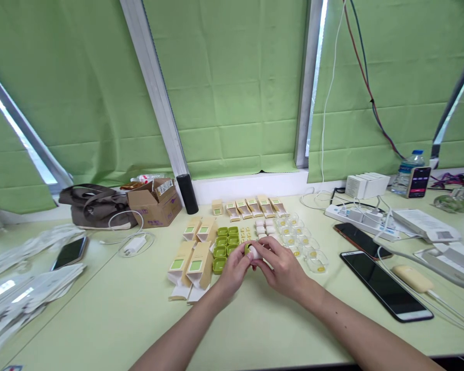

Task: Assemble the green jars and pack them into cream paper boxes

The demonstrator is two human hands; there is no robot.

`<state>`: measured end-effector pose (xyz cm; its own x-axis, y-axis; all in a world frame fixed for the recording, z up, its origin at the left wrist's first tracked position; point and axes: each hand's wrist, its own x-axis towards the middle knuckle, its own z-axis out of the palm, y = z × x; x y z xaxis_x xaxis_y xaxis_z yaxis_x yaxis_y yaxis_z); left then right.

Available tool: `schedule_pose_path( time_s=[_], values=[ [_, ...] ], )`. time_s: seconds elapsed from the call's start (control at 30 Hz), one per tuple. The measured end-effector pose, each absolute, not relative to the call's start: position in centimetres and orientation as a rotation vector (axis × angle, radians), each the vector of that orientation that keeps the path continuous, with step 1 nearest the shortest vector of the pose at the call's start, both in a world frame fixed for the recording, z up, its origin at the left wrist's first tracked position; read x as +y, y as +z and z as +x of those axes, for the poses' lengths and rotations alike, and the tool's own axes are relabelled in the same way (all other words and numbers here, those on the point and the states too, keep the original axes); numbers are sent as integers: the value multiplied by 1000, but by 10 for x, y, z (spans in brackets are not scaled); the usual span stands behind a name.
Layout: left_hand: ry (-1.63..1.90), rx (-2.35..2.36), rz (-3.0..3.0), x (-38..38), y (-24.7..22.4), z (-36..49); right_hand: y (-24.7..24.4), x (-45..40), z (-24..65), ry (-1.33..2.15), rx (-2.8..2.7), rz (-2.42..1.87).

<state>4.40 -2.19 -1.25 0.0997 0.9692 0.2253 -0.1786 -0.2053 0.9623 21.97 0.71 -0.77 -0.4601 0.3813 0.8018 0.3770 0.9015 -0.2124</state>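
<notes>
Two bare hands meet over the middle of the table [278, 319]: the left hand [234, 268] pinches a small green part [248, 248], and the right hand [282, 260] grips a white piece [255, 252] against it. Fingers hide where the two join, so whether they are seated cannot be told. Green cups [220, 251] stand in rows to the left, with small yellow pieces [243, 235], white blocks [269, 230] and clear shells [317, 265] ranged beyond and to the right. The step in hand looks like fitting white into green; the next move probably calls for lining up both edges, then pressing evenly with the right fingers while the left steadies the green part.
</notes>
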Motion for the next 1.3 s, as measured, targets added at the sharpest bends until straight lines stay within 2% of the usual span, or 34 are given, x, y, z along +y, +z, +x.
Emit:
schedule_pose_path(
  time_s=[0.43,0.83,1.3],
  values=[
    [1447,989,1518,-30,-1,54,-6,4,216,-200,-2070,-476],
    [1394,793,1261,-22,-15,48,-16,6,212,-22,-2110,-525],
    [1407,770,1071,-33,3,49,-12,8,213,21,-2055,-630]
  ],
)
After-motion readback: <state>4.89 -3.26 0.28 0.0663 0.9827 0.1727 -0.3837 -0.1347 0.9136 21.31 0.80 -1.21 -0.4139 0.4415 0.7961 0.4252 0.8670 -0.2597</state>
